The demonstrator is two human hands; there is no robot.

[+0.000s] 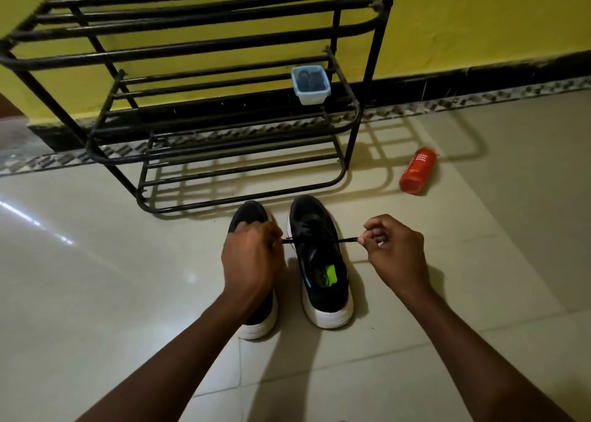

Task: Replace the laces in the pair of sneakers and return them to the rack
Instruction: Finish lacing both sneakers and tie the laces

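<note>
Left hand (252, 255) and right hand (396, 249) each pinched a thin black lace (347, 240) end; pale-blue plastic tub (311, 97) on black metal rack (192, 53) held dark contents.

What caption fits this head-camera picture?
Left hand and right hand pull the black lace across one sneaker before the shoe rack.

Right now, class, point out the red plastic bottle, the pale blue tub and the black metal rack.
red plastic bottle (417, 172): head view, label side.
pale blue tub (311, 97): head view, front wall.
black metal rack (192, 50): head view, front rail.
</note>
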